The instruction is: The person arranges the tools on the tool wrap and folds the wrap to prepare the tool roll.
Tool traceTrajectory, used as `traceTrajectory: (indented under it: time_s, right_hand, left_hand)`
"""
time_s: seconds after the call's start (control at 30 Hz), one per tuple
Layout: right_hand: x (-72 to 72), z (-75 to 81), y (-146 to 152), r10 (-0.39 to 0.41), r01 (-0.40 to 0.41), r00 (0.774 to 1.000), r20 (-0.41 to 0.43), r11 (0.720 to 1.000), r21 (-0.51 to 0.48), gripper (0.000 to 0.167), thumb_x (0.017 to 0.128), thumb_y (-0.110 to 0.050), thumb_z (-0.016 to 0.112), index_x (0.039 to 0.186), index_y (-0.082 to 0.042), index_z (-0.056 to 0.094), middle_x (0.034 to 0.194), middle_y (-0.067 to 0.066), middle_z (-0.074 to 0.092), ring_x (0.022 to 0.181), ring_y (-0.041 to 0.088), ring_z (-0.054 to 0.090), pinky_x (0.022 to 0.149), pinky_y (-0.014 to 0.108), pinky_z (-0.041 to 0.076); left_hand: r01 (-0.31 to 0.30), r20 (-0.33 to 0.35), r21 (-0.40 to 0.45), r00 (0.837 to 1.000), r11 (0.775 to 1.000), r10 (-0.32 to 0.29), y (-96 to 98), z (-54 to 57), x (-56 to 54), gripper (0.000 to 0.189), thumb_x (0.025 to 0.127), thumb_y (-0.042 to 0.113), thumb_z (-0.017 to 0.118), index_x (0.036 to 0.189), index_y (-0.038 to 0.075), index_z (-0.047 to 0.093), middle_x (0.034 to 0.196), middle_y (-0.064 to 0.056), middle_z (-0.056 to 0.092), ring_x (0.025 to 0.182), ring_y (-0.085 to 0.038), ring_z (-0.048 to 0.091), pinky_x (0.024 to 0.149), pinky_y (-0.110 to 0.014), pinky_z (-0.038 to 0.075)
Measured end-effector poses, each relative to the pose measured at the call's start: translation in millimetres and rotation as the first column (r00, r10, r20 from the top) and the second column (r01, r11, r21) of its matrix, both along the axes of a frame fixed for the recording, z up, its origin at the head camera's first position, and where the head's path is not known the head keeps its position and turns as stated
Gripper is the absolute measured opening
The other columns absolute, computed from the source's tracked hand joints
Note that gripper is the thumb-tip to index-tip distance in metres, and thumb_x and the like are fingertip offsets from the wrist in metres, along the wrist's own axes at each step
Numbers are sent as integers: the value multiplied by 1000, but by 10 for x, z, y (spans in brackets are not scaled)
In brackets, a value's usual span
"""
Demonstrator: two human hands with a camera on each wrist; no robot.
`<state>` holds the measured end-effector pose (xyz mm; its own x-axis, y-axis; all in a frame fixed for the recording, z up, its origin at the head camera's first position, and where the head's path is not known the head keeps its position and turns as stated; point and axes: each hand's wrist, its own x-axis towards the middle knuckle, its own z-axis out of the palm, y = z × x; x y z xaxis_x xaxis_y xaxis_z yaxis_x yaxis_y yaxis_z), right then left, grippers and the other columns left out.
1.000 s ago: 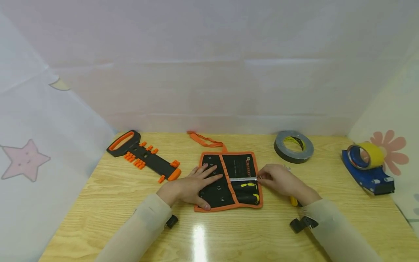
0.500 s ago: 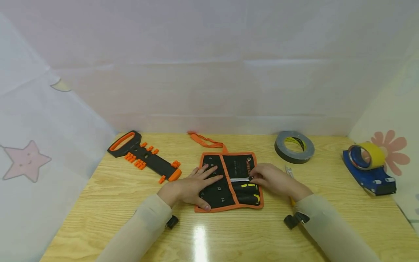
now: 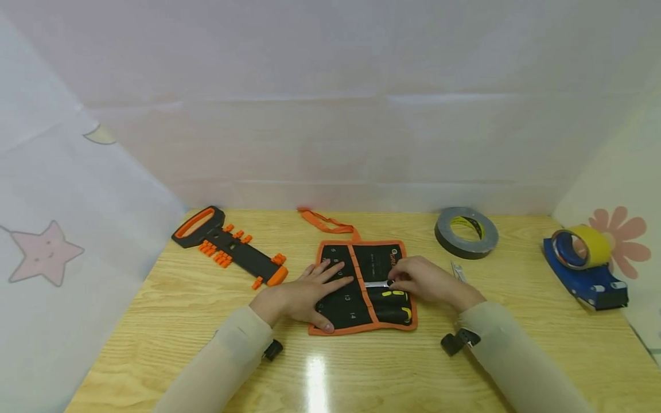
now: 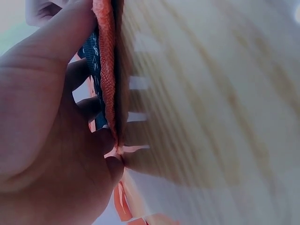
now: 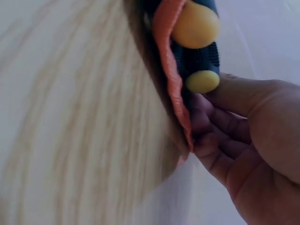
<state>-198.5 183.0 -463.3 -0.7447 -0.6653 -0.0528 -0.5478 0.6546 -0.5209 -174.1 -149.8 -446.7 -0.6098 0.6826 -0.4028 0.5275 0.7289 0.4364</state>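
Pinching the silver wrench (image 3: 376,284), our right hand (image 3: 426,281) comes in at three o'clock of the tool pouch (image 3: 370,258), thumb and fingers meeting at the wrench's near end! And there's our pouch, lying opened out on the surface (image 3: 361,373) between our hands: black cloth, orange trim, white numbers on the left panel, 13 and 14 clear to read. Out at eleven o'clock trails the orange strap (image 3: 330,227). Over at nine, our left hand (image 3: 304,295) rests flat on that numbered panel, fingers well spread. The wrench lies partly tucked behind the orange band, and at four o'clock sit two black-and-yellow handles (image 3: 391,314).

Now the close-ups! Our right wrist view gives us what the head view can't: rounded yellow ends and ribbed black grip. The left wrist view brings us the trim's coarse weave beside our thumb. Only the head view shows us the wrench.
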Motion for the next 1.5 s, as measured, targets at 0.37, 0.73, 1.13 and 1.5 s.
traceTrajectory:
  time_s: [0.37,0.73,1.13,1.5]
  right_hand:
    - [277,175,357,-249,245,967,-59,968,-59,18,106,-20,70,114,-8,82,98,-4,76,85,6,64,75,32,56]
    - [697,155,770,-454,449,877,-157,891,-71,16,105,-19,73,91,-12,74,77,-7,61,67,5,47,60,26,41]
    - [877,70,889,-497,503,863,-89,861,74,27,97,-30,83,80,-17,67,75,-4,55,66,12,45,58,27,35]
    - [894,6,849,-495,504,861,-114,860,75,33,94,-32,85,75,-16,64,77,-2,53,69,12,44,61,28,37]
  left_hand:
    - [-3,1,5,1000,1000,3,-7,-33,-13,111,88,53,86,175,34,19,185,-2,-6,171,-36,-10,137,-61,1]
    - [-3,-5,11,1000,1000,3,-20,-19,5,111,87,51,87,175,32,21,185,-3,-5,171,-38,-7,137,-61,1]
    - [3,-15,7,1000,1000,-3,-22,-33,2,112,87,51,87,175,32,20,185,-3,-5,171,-37,-7,137,-62,1]
    - [7,-13,9,1000,1000,-7,-4,-24,-2,111,88,51,87,175,31,20,185,-3,-5,171,-38,-7,137,-62,1]
